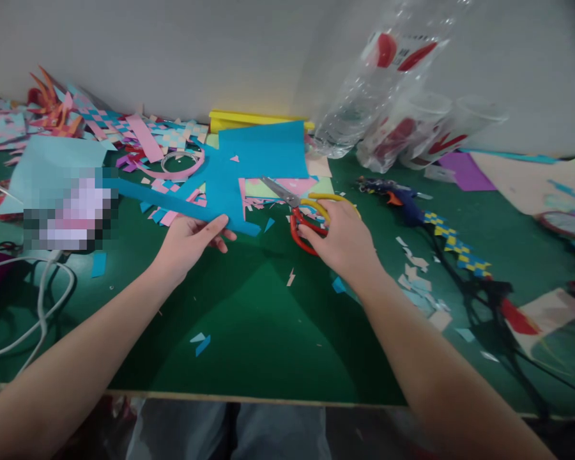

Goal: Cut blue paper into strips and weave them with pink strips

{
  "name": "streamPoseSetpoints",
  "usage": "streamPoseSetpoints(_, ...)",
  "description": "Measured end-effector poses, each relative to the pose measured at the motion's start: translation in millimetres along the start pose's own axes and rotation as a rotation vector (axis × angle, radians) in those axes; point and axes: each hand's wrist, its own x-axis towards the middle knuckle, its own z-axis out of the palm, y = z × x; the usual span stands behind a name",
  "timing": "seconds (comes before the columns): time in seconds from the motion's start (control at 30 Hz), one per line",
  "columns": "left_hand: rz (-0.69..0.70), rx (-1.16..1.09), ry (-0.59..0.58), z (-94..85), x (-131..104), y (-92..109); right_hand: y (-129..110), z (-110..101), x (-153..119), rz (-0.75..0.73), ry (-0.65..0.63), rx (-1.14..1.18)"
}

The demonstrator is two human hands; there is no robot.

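A long blue paper strip [167,200] is pinched between the thumb and fingers of my left hand [186,241], one end pointing right and the other reaching toward the left. My right hand [344,233] grips scissors [286,193] with one yellow and one red handle. Their blades point to the upper left, over the paper scraps and apart from the strip. Behind both hands lies a larger sheet of blue paper [268,150] with a piece cut away. A ring of tape [179,163] rests among the scraps to its left.
Paper scraps [9,128] pile up along the wall. A phone [76,214] with a white cable [42,300] is at the left. Plastic cups [426,121] in clear wrapping stand at the back right. A dark glue gun [400,199] lies at the right with its cord trailing forward.
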Motion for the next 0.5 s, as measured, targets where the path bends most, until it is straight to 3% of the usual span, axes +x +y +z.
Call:
streamPoseSetpoints(0.23,-0.028,0.159,-0.072,-4.5,0.5,-3.5,13.3,12.6,1.5,0.030,-0.043,-0.016)
streamPoseSetpoints(0.5,-0.010,0.239,-0.116,-3.1,-3.5,2.1,11.2,10.9,-0.2,0.002,-0.021,-0.189)
